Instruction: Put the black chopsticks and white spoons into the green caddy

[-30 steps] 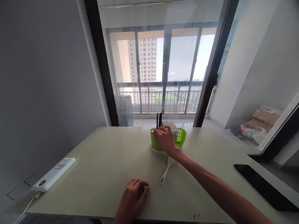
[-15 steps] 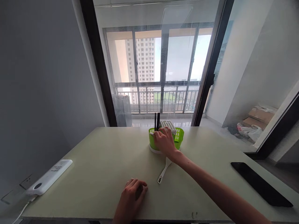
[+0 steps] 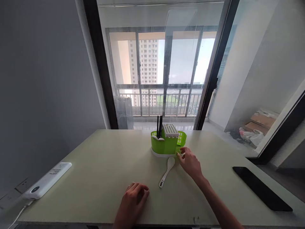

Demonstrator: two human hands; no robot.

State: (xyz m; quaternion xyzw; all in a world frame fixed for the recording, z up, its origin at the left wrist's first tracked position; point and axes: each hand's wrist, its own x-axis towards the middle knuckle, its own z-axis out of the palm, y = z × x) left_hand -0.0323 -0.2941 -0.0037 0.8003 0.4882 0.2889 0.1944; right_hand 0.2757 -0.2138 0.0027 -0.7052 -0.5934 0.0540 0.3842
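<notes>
A green utensil holder (image 3: 164, 147) with a white base stands on the table. Black chopsticks (image 3: 159, 127) rise from its left compartment, where two white spoon heads (image 3: 158, 138) show at the rim. White slats top its middle part. In front lies a larger white spoon (image 3: 166, 173), its handle pointing toward me. My right hand (image 3: 190, 163) hovers by the holder's front right corner, fingers apart and nothing seen in them. My left hand (image 3: 133, 202) rests on the tabletop left of the loose spoon, fingers curled in toward the thumb, with nothing visible inside.
On the left side of the pale table (image 3: 107, 159) lies a white power strip (image 3: 49, 179) with a cable. A flat black object (image 3: 260, 187) lies at the right. Behind the table is a glass door; cardboard boxes (image 3: 263, 121) sit beyond it.
My right hand has come away from the holder's left compartment, moving right and toward me. Two spoon heads now show there, and the loose spoon is fully uncovered. My left hand stays put.
</notes>
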